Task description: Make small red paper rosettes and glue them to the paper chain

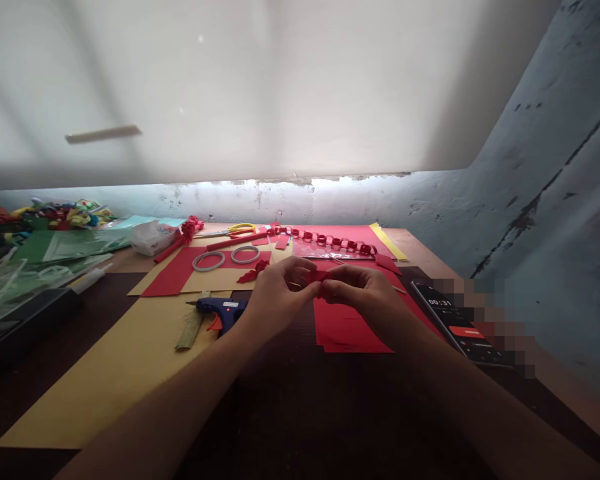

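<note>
My left hand (280,290) and my right hand (363,291) meet above the table, both pinching a small red paper piece (320,277) between their fingertips. Under them lies a stack of red paper sheets (345,327). A red paper chain (325,239) stretches across the back of the table. A small folded red paper scrap (254,271) lies just left of my left hand.
A blue glue gun (223,310) rests on yellow paper (115,373) at the left. Two grey rings (209,261), yellow-handled scissors (240,229) and a rolled red tube (235,241) lie behind. A phone (457,321) showing a timer sits at right. Green sheets and colourful clutter (50,230) fill the far left.
</note>
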The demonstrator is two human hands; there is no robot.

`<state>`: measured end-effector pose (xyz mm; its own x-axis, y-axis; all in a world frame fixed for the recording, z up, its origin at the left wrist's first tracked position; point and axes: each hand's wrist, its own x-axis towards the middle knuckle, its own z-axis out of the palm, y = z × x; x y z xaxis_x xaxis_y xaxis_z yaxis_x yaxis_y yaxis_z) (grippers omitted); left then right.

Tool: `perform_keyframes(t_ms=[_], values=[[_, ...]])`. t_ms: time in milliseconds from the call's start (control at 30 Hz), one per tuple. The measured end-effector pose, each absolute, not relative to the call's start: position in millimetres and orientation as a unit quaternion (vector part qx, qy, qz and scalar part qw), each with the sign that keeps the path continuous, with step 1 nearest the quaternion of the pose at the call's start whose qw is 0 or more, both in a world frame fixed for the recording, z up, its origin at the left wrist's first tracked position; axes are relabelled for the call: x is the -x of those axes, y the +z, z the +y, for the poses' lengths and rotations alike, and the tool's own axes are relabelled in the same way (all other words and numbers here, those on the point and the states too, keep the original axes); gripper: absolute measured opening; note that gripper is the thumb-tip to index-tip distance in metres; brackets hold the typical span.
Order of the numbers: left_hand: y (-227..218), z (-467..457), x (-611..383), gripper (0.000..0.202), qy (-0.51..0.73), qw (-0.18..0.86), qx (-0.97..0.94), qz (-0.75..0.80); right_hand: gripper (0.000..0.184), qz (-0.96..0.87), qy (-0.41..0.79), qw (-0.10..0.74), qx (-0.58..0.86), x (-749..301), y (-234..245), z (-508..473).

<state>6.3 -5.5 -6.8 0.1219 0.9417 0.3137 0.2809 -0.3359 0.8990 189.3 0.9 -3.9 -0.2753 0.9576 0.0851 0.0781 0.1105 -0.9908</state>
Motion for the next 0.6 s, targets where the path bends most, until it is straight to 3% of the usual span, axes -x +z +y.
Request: perform_keyframes(t_ms=[600], values=[[-8.6,-5.0,-6.3,0.028,0.497,0.344,-0.656,0.452,0.025,-0.611,0.511,0.444,0.409,-189.0,-6.5,3.0]])
